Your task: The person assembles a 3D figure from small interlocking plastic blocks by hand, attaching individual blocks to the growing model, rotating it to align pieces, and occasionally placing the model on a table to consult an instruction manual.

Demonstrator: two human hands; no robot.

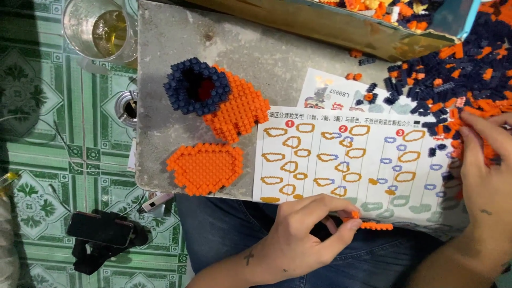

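On my feed, a clear glass (101, 33) with yellowish liquid stands at the top left on the green patterned floor tiles (37, 160). A round metal drain (128, 106) sits just beside the grey slab's (256, 48) edge. A black phone on a stand (102, 230) lies lower left. Blue jeans (229, 229) show beneath.

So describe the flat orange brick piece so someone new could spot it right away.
Start at the grey slab. Left of the instruction sheet, near the slab's front edge, lies the flat orange plate. Unlike the taller orange-and-navy model above it, it is one colour and a single layer.
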